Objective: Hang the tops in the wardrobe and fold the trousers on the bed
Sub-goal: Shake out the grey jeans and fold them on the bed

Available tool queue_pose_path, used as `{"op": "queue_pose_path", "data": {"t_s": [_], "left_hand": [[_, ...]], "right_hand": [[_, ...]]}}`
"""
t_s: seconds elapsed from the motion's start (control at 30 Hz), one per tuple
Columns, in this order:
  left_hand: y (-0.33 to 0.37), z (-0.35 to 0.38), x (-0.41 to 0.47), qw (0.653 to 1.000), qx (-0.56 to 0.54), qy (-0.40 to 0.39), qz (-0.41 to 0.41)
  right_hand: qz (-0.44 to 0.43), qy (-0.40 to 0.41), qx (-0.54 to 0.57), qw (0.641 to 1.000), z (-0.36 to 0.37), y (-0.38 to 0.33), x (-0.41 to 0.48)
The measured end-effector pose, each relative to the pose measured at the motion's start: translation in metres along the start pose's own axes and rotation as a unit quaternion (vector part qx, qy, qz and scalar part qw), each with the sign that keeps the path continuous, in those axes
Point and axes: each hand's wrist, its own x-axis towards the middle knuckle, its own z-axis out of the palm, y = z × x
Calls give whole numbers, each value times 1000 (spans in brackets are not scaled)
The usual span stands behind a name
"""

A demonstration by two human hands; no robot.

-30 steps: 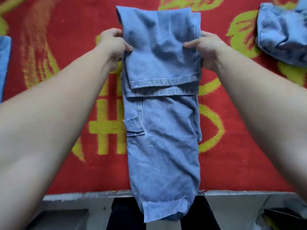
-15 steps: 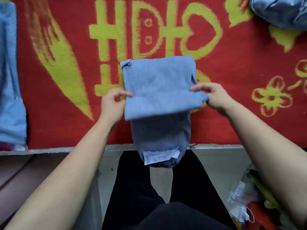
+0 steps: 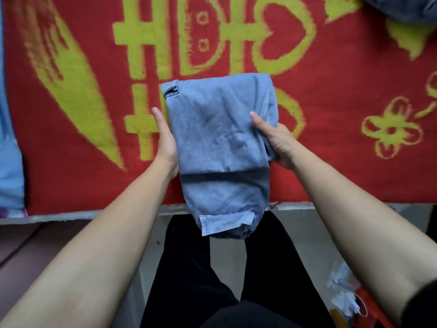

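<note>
The fingers of both hands are hidden beneath the cloth, so only the thumbs and the backs of the hands show. A dark blue denim garment (image 3: pixel 402 8) at the far right corner of the red fleecy blanket with yellow-green figures (image 3: pixel 343 174) is cut off by the frame, and its kind cannot be told. A pale blue cloth (image 3: pixel 9 162) on the blanket's left side is likewise cut off. Below the blanket's near edge to the right lies a heap of crumpled plastic wrappers with red and yellow bits (image 3: pixel 347 297), too blurred to name. The person's black-clad legs (image 3: pixel 189 268) stand below the near edge, at its middle.

The light blue denim trousers (image 3: pixel 220 138) lie folded into a thick oblong over the near middle of the blanket. The top layer is doubled back, and its fold line casts a dark shadow across the layer beneath. A belt loop (image 3: pixel 171 89) shows at the far left corner of the bundle. The lower end overhangs the blanket's near edge, and there a turned-up cuff (image 3: pixel 227 223) with a frayed rim and a gathered elastic hem show.

The left hand (image 3: pixel 165 140) grasps the bundle's left side, thumb straight along the edge. The right hand (image 3: pixel 274 136) grasps the right side, thumb laid on top of the cloth, which bunches under the palm.
</note>
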Motion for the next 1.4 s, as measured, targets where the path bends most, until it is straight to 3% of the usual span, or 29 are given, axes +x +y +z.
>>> {"op": "queue_pose_path", "data": {"t_s": [0.07, 0.13, 0.2, 0.3, 0.37, 0.47, 0.53, 0.6, 0.63, 0.7, 0.73, 0.8, 0.83, 0.87, 0.93, 1.03, 1.13, 1.27, 1.33, 1.4], "left_hand": [[7, 11, -8, 999, -38, -26, 11], [17, 23, -17, 998, 3, -3, 60], [39, 29, -19, 992, 31, 25, 118], [84, 37, -5, 982, 17, 6, 190], [108, 44, 13, 975, 43, 33, 216], [126, 47, 54, 938, 263, 145, 172], [133, 48, 74, 877, 379, 242, 169], [140, 55, 74, 794, 433, 308, 294], [141, 60, 72, 730, 475, 319, 373], [140, 70, 73, 600, 586, 282, 467], [138, 73, 78, 545, 646, 242, 475], [137, 73, 94, 469, 743, 182, 441], [138, 70, 104, 448, 774, 168, 416], [139, 65, 114, 440, 790, 159, 395], [139, 54, 134, 453, 793, 142, 381], [144, 47, 160, 488, 768, 113, 398], [152, 45, 171, 493, 755, 92, 424], [151, 48, 162, 498, 771, 105, 384], [144, 53, 150, 498, 764, 133, 388], [120, 52, 130, 534, 710, 183, 422]], "right_hand": [[-33, 24, -9, 999, 6, -12, -5], [-65, 58, -1, 996, 10, -32, -11], [-103, 55, 31, 993, 8, -59, -15], [-165, 14, 83, 983, 2, -104, -9], [-193, 31, 83, 977, 2, -127, 9], [-169, 160, -166, 958, 4, -142, 42], [-157, 169, -345, 910, 0, -141, 60], [-176, 174, -397, 884, -4, -141, 67], [-185, 186, -408, 874, -5, -141, 68], [-205, 201, -441, 850, -6, -139, 69], [-221, 214, -466, 829, -6, -135, 69], [-292, 257, -527, 755, -1, -131, 70], [-330, 266, -559, 713, 3, -133, 73], [-343, 250, -598, 680, 7, -134, 79], [-293, 182, -669, 658, 12, -133, 99], [-230, 158, -680, 678, 5, -129, 135], [-233, 177, -678, 674, 6, -128, 148], [-235, 194, -674, 673, 12, -126, 135], [-272, 226, -622, 698, 17, -119, 119], [-312, 285, -510, 750, 20, -96, 96]]}}
